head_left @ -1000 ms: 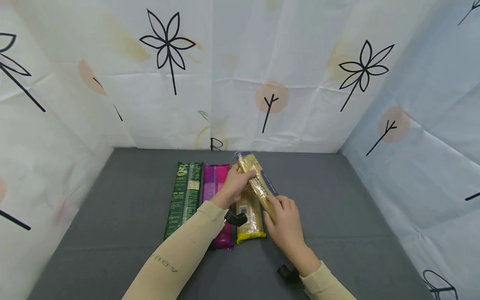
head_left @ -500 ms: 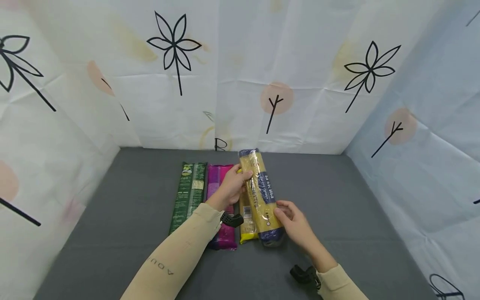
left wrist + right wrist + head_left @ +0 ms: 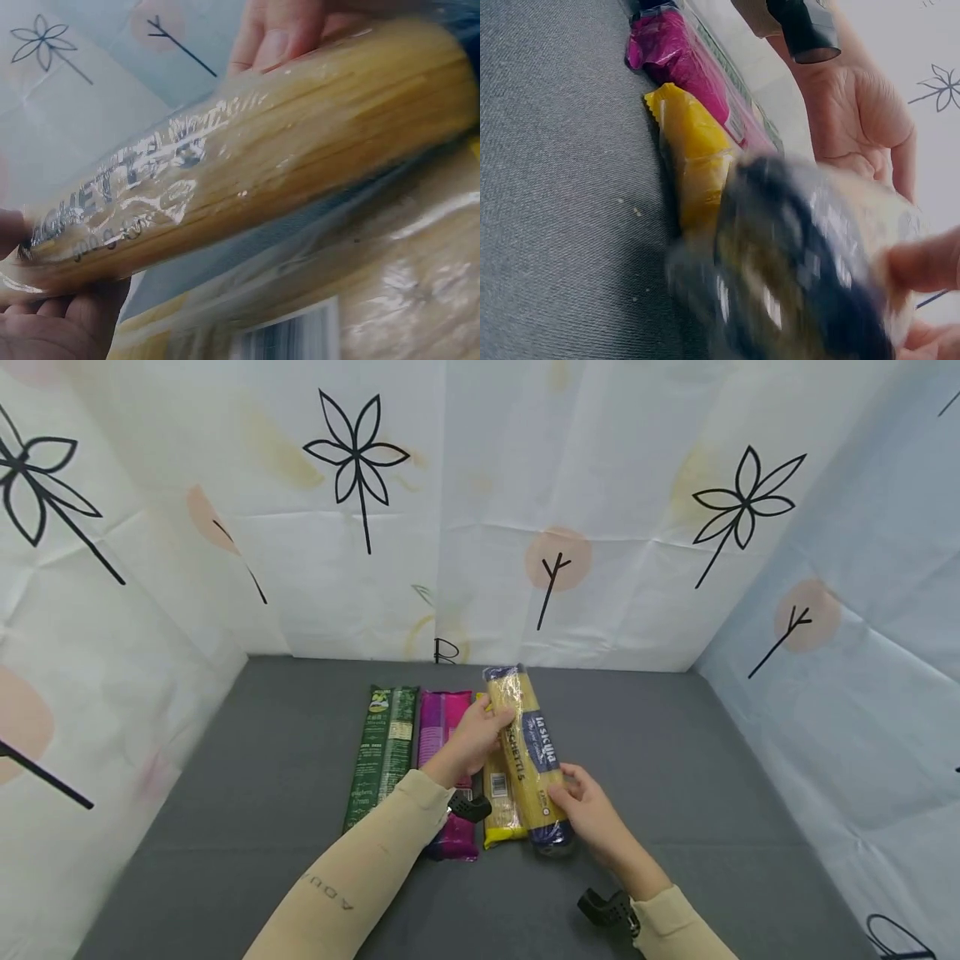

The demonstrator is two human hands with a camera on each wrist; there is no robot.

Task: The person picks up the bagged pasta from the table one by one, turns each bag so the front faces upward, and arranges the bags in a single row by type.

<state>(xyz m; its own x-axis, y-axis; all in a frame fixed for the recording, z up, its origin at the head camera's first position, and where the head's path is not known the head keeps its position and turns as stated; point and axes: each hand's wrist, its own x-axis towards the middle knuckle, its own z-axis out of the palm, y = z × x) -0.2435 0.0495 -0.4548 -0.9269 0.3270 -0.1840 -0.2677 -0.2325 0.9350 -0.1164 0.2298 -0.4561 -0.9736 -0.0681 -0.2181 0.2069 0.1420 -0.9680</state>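
A clear-and-blue packet of spaghetti slants between my two hands in the head view, its printed label facing up. My left hand grips its upper left side, thumb on the front and fingers beneath, as the left wrist view shows. Lower down, my right hand pinches its right edge with the thumb on top. Under and left of it lies a yellow-ended pasta packet, partly covered. In the right wrist view the blue end of the held packet is blurred and above the table.
A pink-purple packet and a green packet lie side by side to the left, partly behind my left forearm. Dark grey cloth covers the table. Patterned white curtains stand behind and at both sides.
The spaghetti packet has turned from its narrow side to its labelled face, and its lower end has come down. My right hand has shifted slightly right and down; my left keeps its grip.
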